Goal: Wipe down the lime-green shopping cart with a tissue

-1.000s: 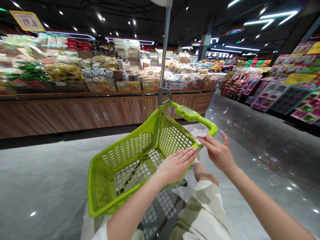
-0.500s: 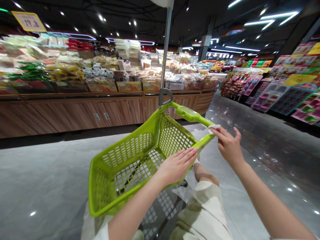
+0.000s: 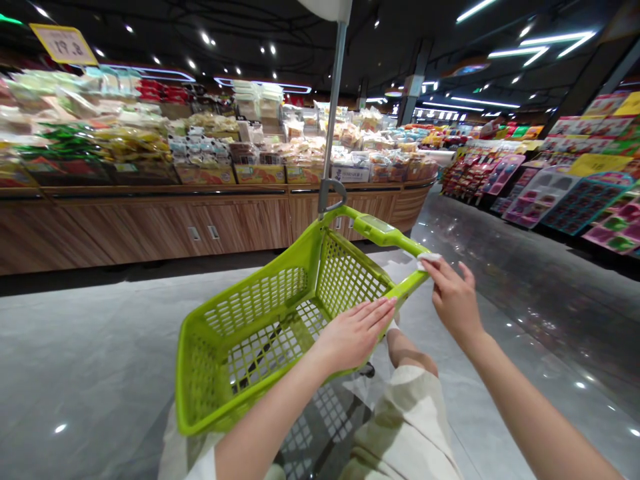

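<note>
A green plastic shopping cart with a lattice basket stands in front of me, its handle to the upper right. My left hand lies flat with fingers stretched along the cart's near right rim. At the right corner of the handlebar, my right hand presses a white wipe against the green bar, its fingers closed on it. Part of the wipe is hidden under the fingers. A grey pole with a hooked grey clip rises from the cart's far corner.
Behind the cart runs a wood-panelled display counter piled with packaged foods. On the right, sloping racks hold colourful packs. My legs are close beside the cart on the shiny grey floor. A yellow-edged price sign hangs upper left.
My right hand has shifted very slightly left at the handle's corner, still pressing the wipe. The left hand and cart stay nearly in place.
</note>
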Demonstrator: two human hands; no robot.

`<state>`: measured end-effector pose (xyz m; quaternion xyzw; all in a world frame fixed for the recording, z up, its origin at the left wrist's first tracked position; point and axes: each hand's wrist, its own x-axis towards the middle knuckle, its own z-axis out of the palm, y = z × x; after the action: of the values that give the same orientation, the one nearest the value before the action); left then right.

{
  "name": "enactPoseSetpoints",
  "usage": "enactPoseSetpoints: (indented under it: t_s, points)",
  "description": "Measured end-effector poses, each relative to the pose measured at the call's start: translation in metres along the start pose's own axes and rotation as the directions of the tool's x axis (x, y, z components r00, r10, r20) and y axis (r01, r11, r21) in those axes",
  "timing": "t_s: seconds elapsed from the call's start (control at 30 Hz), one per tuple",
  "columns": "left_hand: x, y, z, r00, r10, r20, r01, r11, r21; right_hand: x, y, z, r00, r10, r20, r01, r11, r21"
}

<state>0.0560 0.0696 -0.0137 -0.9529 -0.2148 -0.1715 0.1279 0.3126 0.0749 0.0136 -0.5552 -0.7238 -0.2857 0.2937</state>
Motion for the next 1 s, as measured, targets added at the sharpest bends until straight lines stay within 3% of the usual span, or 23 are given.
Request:
enactPoseSetpoints:
  t_s: [0.1, 0.17, 0.27, 0.37, 0.53, 0.6, 0.73, 0.8, 0.93, 1.0]
  points:
    - [0.000, 0.000, 0.001, 1.000, -0.001, 0.000, 0.001, 1.000, -0.005, -0.009, -0.022, -0.002, 0.970, -0.228, 0.079, 0.221, 0.971, 0.091]
    - [0.000, 0.000, 0.000, 1.000, 0.004, 0.005, -0.004, 1.000, -0.007, -0.011, -0.023, -0.003, 0.949, -0.299, 0.099, 0.287, 0.950, 0.120]
    - [-0.001, 0.000, -0.002, 1.000, 0.004, 0.004, -0.004, 1.000, -0.003, -0.006, -0.003, -0.001, 0.991, -0.127, 0.036, 0.125, 0.991, 0.048]
    - [0.000, 0.000, -0.002, 1.000, 0.000, 0.002, 0.000, 1.000, 0.001, -0.004, 0.002, 0.001, 0.999, 0.034, -0.016, -0.034, 0.999, 0.007]
    - [0.000, 0.001, -0.003, 1.000, -0.001, 0.004, 0.001, 1.000, 0.008, -0.012, -0.014, 0.000, 0.962, -0.256, 0.091, 0.244, 0.961, 0.131]
    - [0.000, 0.001, -0.004, 1.000, 0.001, 0.016, -0.001, 1.000, 0.010, -0.009, -0.003, 0.000, 0.975, -0.211, 0.067, 0.202, 0.973, 0.113]
    - [-0.001, 0.000, -0.005, 1.000, 0.004, 0.025, -0.004, 1.000, 0.008, -0.002, 0.013, 0.004, 0.999, 0.032, -0.039, -0.032, 0.999, 0.019]
    - [0.000, 0.000, -0.004, 1.000, 0.001, 0.021, -0.001, 1.000, 0.005, -0.005, 0.000, 0.004, 0.999, -0.014, -0.030, 0.015, 1.000, 0.027]
    - [0.000, 0.000, -0.003, 1.000, -0.001, 0.015, 0.001, 1.000, -0.006, -0.014, -0.018, 0.001, 0.961, -0.268, 0.062, 0.258, 0.957, 0.134]
    - [0.000, 0.000, -0.003, 1.000, 0.000, 0.021, 0.000, 1.000, -0.010, -0.010, -0.006, 0.002, 0.976, -0.214, 0.041, 0.208, 0.970, 0.123]
